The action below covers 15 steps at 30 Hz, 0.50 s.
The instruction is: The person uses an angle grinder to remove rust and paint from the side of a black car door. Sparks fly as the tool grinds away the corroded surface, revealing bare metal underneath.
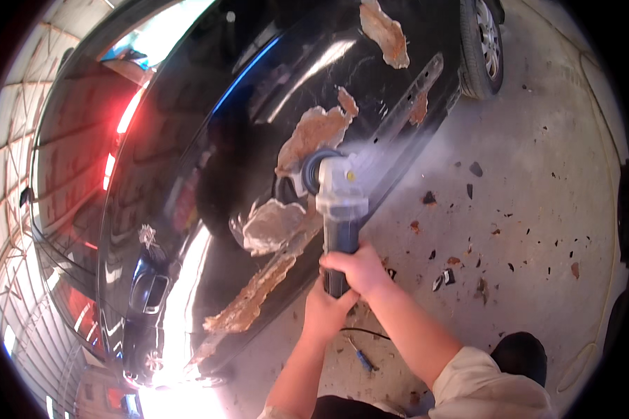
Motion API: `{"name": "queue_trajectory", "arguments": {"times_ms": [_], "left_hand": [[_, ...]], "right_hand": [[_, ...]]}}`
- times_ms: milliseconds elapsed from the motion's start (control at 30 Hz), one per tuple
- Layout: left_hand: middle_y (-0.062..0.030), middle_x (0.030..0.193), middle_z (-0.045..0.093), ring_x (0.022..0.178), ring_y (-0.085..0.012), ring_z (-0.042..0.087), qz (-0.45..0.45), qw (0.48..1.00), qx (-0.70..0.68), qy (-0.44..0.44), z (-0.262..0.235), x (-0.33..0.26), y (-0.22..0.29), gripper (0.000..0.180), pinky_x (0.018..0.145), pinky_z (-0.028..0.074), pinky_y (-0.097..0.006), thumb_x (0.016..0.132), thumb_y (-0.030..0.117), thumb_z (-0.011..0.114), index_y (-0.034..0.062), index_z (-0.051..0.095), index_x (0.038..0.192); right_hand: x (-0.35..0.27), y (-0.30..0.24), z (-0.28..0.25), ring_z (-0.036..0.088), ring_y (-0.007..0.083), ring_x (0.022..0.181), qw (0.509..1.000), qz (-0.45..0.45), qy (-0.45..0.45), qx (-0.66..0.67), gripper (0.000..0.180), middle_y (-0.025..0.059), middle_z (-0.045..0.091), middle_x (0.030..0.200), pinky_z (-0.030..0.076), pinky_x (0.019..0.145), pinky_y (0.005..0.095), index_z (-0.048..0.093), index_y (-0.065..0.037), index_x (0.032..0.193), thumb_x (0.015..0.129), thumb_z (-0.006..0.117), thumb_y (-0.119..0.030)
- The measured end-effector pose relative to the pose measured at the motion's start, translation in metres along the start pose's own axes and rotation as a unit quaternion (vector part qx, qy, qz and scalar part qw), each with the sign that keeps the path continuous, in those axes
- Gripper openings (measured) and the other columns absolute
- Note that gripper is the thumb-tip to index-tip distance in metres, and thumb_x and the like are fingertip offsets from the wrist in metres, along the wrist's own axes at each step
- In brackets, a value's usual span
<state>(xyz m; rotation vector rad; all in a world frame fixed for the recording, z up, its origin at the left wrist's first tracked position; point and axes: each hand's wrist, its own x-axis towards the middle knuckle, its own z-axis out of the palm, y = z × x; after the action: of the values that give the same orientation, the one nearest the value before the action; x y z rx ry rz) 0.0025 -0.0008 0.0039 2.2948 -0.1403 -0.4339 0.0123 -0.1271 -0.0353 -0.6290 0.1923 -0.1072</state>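
Observation:
Both of my hands are closed around an angle grinder [341, 237] with a dark body and a pale, dusty head. My right hand [363, 269] wraps the middle of its body. Just below, my left hand [326, 311] grips the rear end. The dark round disc [314, 170] is at the lower edge of a brown bare patch [313, 137] on a black car's side panel [234, 164]. A cloud of dust [405, 157] streams off to the right. More patches with ragged, pale edges show nearby, one large [276, 227] and one long [255, 300]. Contact between disc and panel is partly hidden.
Dark and rusty chips [430, 198] are scattered over the grey floor [538, 174] on the right. Near my arms lie a blue-handled screwdriver [363, 359] and a black cable [367, 331]. A car wheel [488, 45] stands at the far right. My dark shoe [521, 357] is lower right.

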Motion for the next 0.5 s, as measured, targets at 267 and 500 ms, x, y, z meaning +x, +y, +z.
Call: {"name": "queue_trajectory", "arguments": {"times_ms": [267,500], "left_hand": [[-0.0084,0.103,0.069,0.094,-0.0149,0.066,-0.011,1.000,-0.001,0.000,-0.004,-0.002,-0.004,0.056,0.083,0.052,-0.030,0.078,0.030,0.079,-0.0033,0.063,0.120],[-0.0063,0.097,0.069,0.086,-0.0131,0.065,0.028,1.000,0.009,0.002,0.000,-0.007,-0.002,0.050,0.077,0.051,-0.029,0.080,0.027,0.078,-0.0032,0.062,0.116]], "right_hand": [[-0.001,0.005,0.006,0.066,0.0184,0.071,1.000,-0.011,0.005,-0.003,0.020,0.0090,0.068,0.079,0.053,0.068,0.0357,0.067,0.002,0.088,0.074,0.076,-0.009],[-0.003,0.005,0.004,0.065,0.0176,0.070,1.000,-0.010,0.010,0.001,0.023,0.0081,0.068,0.078,0.052,0.067,0.0350,0.066,0.003,0.090,0.073,0.076,-0.009]]}}
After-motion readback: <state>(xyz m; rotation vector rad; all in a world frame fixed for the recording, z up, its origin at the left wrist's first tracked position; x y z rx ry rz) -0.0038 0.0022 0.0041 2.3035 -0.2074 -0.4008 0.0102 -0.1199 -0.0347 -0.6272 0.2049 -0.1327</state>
